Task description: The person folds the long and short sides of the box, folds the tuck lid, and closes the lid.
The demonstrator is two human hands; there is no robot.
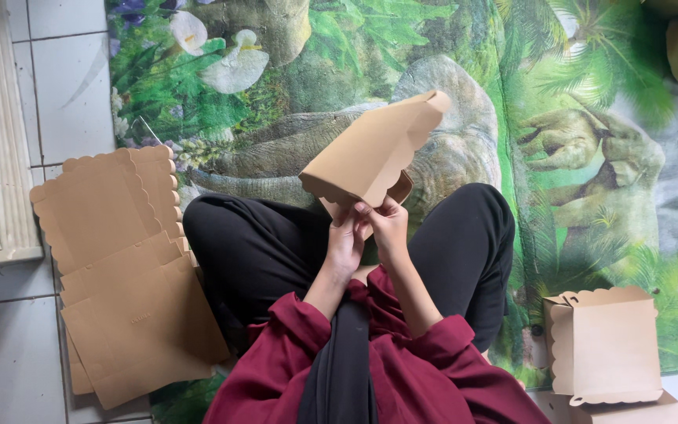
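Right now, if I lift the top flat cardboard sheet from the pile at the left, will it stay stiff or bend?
The top sheet looks thin and wide, so it would probably sag a little and weigh very little. Its creases suggest it may fold there. It lies loosely on the pile, so it would likely slide if pushed.

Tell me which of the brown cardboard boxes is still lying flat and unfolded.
The stack of flat brown cardboard box blanks on the tiled floor, left of the person's knee. The brown box in both hands is partly folded; the one at right stands assembled.
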